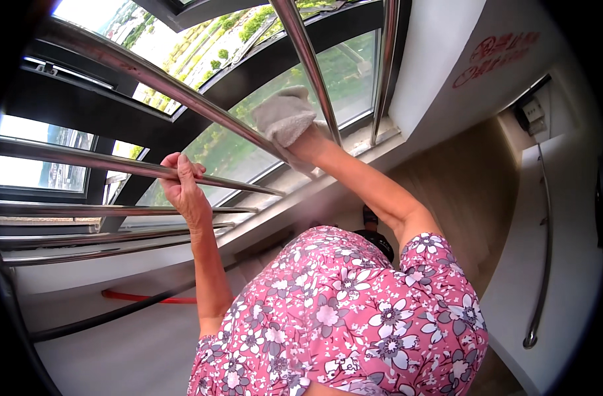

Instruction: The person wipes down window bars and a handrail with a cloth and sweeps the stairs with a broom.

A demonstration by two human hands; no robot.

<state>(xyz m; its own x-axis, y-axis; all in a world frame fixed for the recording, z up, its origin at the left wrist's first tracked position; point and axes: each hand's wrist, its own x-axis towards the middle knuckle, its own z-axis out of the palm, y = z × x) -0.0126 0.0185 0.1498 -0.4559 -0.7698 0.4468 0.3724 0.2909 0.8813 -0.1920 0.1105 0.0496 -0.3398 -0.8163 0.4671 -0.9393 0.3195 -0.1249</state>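
Note:
A light grey, fluffy cloth (285,117) covers the fingers of my right hand (308,144), which reaches between two metal bars. The cloth lies against or just in front of the lower window pane (242,158), above the sill; I cannot tell whether it presses on the glass. My left hand (184,185) is wrapped round a shiny metal bar (103,160) of the window guard, thumb on top. My right fingers are mostly hidden by the cloth.
More metal bars (312,59) run in front of the dark window frame (57,112). A white wall with red markings (440,72) stands to the right. A curved handrail (545,251) is farther right, above a brown floor (460,178). A red pipe-like strip (143,297) lies at lower left.

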